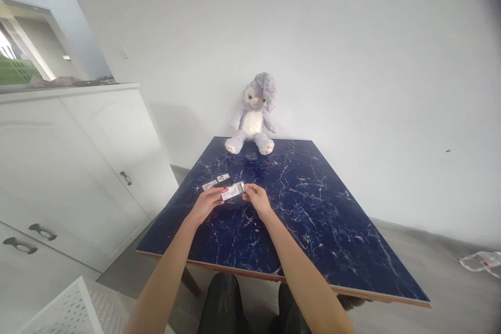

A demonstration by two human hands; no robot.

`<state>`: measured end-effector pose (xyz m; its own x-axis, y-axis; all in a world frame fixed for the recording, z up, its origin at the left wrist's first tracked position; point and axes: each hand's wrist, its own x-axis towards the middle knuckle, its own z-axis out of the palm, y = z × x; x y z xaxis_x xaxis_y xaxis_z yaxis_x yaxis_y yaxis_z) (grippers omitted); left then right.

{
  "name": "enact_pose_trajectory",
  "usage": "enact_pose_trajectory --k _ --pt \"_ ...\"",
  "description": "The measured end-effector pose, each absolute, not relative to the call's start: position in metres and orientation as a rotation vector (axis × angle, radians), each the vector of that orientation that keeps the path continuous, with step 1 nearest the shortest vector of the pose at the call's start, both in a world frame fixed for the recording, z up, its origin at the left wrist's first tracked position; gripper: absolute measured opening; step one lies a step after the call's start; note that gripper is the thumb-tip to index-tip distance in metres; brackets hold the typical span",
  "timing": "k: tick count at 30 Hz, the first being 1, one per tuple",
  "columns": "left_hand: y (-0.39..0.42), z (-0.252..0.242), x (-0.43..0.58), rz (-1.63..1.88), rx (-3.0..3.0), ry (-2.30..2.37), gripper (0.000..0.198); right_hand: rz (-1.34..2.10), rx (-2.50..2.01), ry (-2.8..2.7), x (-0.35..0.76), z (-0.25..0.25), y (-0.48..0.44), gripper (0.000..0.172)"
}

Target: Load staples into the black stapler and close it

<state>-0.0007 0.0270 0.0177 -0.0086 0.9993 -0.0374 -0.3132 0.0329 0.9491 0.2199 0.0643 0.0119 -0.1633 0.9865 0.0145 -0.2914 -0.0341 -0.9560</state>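
Between my two hands is a small flat white box (pixel 232 191) with a red patch and fine print, too small to read. My left hand (pixel 206 203) grips its left end, and my right hand (pixel 256 199) pinches the right end, where a dark or clear part shows. Just behind the box, an opened black-and-white package (pixel 223 178) lies on the blue marbled table (pixel 305 219). Part of that package is hidden by the box and my left fingers.
A lilac plush bunny (pixel 253 120) sits at the table's far edge against the wall. White cabinets (pixel 90 156) stand on the left, with a white perforated basket (pixel 66 308) below. Clear plastic packaging (pixel 481 261) lies on the floor at right.
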Motion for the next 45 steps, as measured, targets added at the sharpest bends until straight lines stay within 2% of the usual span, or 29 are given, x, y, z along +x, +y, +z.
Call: enact_pose_trajectory --k 10,16,21,25,28,31,33,37,39,42,45 --pt "0.024 0.018 0.000 1.244 1.037 0.975 0.027 1.405 -0.908 -1.213 0.217 0.014 0.060 0.032" --pt "0.022 0.018 0.001 1.164 1.092 1.013 0.035 1.287 -0.902 -1.412 0.216 0.014 0.058 0.034" --pt "0.014 0.031 0.005 1.103 1.129 0.898 0.050 1.355 -0.859 -1.456 0.214 0.013 0.056 0.035" --pt "0.012 0.038 0.007 1.102 1.104 0.846 0.048 1.421 -0.869 -1.486 0.211 0.011 0.053 0.037" --pt "0.013 0.039 0.003 1.220 0.989 0.781 0.044 1.299 -0.968 -1.491 0.212 0.008 0.055 0.034" --pt "0.018 0.036 -0.007 1.429 0.872 0.715 0.054 0.986 -1.148 -1.532 0.215 0.005 0.060 0.036" --pt "0.024 0.031 -0.015 1.681 0.887 0.884 0.055 0.796 -1.249 -1.545 0.214 0.004 0.064 0.043" --pt "0.032 0.019 -0.025 2.061 0.980 1.365 0.032 0.533 -1.432 -1.621 0.200 0.005 0.074 0.058" --pt "0.032 0.015 -0.027 1.982 1.187 1.537 0.026 0.401 -1.514 -1.670 0.192 0.006 0.077 0.065" --pt "0.031 0.013 -0.024 1.619 1.671 1.916 0.020 0.345 -1.549 -1.741 0.188 0.006 0.079 0.069" --pt "0.032 0.009 -0.020 1.282 1.931 2.133 0.029 0.404 -1.486 -1.823 0.192 0.004 0.080 0.070"
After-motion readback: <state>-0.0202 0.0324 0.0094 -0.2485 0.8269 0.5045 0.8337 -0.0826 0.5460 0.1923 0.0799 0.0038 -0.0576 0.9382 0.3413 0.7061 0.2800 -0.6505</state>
